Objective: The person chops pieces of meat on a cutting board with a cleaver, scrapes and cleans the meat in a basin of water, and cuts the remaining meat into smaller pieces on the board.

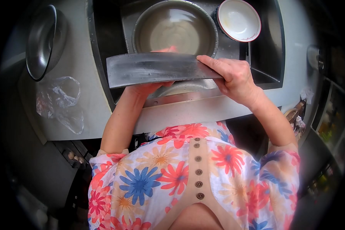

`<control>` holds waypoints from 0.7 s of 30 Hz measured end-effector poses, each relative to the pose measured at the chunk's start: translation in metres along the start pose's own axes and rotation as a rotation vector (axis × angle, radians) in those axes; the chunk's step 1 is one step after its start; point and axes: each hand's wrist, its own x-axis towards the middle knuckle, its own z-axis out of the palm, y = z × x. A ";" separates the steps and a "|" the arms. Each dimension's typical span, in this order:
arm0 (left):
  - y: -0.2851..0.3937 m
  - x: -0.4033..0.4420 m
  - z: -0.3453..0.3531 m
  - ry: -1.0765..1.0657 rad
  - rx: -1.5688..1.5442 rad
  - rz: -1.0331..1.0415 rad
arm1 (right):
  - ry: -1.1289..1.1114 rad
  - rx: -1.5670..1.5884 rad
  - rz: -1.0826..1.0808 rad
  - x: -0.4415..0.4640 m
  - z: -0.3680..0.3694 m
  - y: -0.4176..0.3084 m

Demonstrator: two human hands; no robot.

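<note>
A long, flat, dark grey metal slab (pixel 153 69) is held crosswise over the front of the sink, with wet marks and drops on its face. Its exact kind I cannot make out. My right hand (pixel 234 76) grips its right end, one finger stretched along the upper edge. From below, my left hand (pixel 149 88) reaches behind the slab near its middle and holds it; most of those fingers are hidden, with a few tips showing above the top edge. Just beyond lies a large metal basin (pixel 136 28) of cloudy water in the sink.
A white bowl with a red rim (pixel 239 21) sits in the sink (pixel 266 57), right of the basin. On the left counter (pixel 92 115) are a dark glossy bowl (pixel 42 42), tilted in view, and a crumpled clear plastic bag (pixel 61 101). Some items hang or lie at the right edge.
</note>
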 end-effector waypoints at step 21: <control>0.001 0.008 0.018 -0.141 -0.012 -0.141 | 0.057 0.036 0.023 0.002 0.005 0.002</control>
